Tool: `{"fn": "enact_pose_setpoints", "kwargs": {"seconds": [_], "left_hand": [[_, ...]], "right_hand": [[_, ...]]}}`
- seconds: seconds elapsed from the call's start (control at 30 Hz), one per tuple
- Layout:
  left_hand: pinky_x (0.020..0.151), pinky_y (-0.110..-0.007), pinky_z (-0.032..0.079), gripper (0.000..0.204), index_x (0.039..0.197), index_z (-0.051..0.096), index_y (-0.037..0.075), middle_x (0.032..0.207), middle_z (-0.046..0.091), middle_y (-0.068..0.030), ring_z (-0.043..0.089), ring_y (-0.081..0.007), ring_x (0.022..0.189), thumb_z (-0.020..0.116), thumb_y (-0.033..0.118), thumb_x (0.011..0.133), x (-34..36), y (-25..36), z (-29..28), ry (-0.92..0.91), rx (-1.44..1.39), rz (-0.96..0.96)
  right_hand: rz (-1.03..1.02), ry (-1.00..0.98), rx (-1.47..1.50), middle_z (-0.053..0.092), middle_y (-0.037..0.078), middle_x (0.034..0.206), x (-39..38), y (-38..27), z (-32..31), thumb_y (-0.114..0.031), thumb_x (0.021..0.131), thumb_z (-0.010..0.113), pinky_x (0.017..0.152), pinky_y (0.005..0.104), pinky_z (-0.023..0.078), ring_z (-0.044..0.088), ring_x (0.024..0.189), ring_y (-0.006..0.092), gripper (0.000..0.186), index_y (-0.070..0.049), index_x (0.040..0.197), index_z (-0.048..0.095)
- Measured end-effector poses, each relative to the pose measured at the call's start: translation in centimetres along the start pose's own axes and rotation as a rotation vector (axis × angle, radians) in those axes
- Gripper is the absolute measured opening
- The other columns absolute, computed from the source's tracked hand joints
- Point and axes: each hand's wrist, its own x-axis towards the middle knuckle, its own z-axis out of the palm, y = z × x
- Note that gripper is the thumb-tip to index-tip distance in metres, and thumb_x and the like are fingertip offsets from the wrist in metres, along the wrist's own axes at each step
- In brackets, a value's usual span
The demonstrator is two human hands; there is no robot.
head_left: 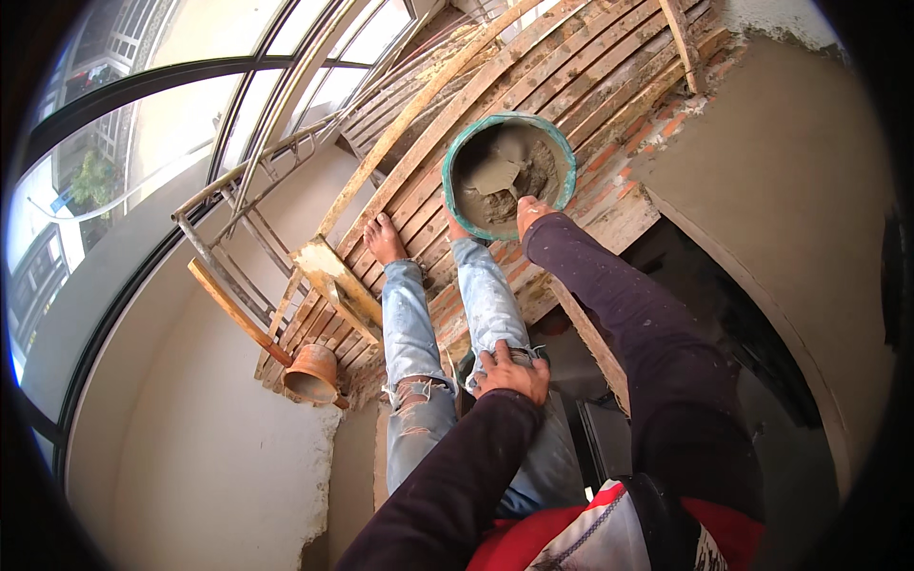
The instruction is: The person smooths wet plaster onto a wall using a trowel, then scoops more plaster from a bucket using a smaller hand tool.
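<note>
My right grip (533, 215) looks closed around the trowel (494, 177), its blade among mortar (545, 171) in the green bucket (448, 181), which stands on planks (409, 202) by 2 bare feet (385, 240), likely for easy reach. My left hand (511, 377), loosely spread and empty, rests on the right leg (488, 300), apparently for balance.

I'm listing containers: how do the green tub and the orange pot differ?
The green tub looks wider than the orange pot. The green tub has a green rim; the orange pot is brownish orange. The right hand holds a trowel in the green tub; no hand touches the orange pot. Both have round mouths.
</note>
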Motion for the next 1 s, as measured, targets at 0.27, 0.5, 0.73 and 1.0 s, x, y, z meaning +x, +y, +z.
{"fn": "enact_pose_setpoints", "kwargs": {"seconds": [0.27,0.5,0.73,1.0], "left_hand": [[0.109,-0.053,0.028,0.081,0.146,0.031,0.011,0.149,0.029,-0.0229,0.035,-0.0482,0.132,0.055,0.048,0.078,0.8,-0.6,-0.3,-0.009,0.017,-0.016],[0.108,-0.053,0.029,0.081,0.146,0.03,0.011,0.145,0.033,-0.0235,0.037,-0.0491,0.13,0.056,0.048,0.078,1.6,-0.2,0.2,-0.01,0.014,0.02],[0.108,-0.054,0.029,0.079,0.146,0.032,0.011,0.145,0.033,-0.0226,0.037,-0.0489,0.13,0.054,0.049,0.079,1.5,-1.7,-0.9,-0.004,-0.012,-0.003],[0.108,-0.053,0.028,0.08,0.146,0.032,0.012,0.146,0.033,-0.0228,0.038,-0.0491,0.13,0.054,0.048,0.079,1.6,-2.8,-2.2,0.005,0.008,-0.015]], "right_hand": [[-0.175,-0.175,-0.32,0.067,0.022,0.104,1.4,3.9,-9.9,-0.012,0.082,0.066,0.079,0.0435,0.056,0.067,0.099,0.0324,0.037,0.004,0.115,0.059],[0.077,-0.131,-0.017,0.067,0.021,0.106,4.9,-5.8,-6.2,-0.014,0.086,0.062,0.083,0.0436,0.056,0.066,0.103,0.0324,0.031,0.003,0.112,0.062],[-0.04,-0.187,-0.088,0.063,0.022,0.115,-3.0,-0.4,-1.5,-0.015,0.092,0.055,0.085,0.0488,0.054,0.064,0.107,0.0364,0.044,0.002,0.13,0.042],[0.06,-0.002,0.353,0.061,0.023,0.113,-9.7,4.4,0.0,-0.026,0.097,0.047,0.087,0.0475,0.049,0.061,0.103,0.0391,0.034,-0.004,0.122,0.048]]}}
